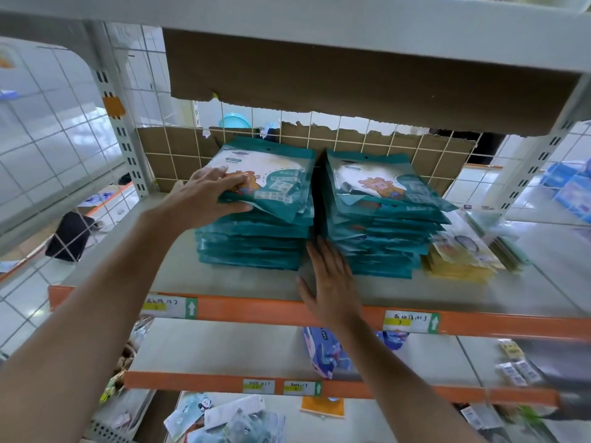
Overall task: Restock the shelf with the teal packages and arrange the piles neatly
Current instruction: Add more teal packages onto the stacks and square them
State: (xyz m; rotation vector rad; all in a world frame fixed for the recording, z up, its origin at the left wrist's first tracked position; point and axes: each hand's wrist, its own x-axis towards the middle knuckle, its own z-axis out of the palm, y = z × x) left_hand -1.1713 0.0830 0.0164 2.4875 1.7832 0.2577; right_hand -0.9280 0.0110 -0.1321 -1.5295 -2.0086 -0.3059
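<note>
The left hand (208, 199) grips the top package (275, 183) of the left pile (252, 244), with fingers on top and the thumb under its front edge. This teal pile sits on the shelf (224, 282) with the orange front. The right hand (329, 282) is flat with straight fingers and holds nothing. Its fingertips are at the low front corner of the right pile (380, 231). The two teal piles stand side by side with a thin dark gap between them. Yellow packs (457, 266) lie right next to the right pile.
</note>
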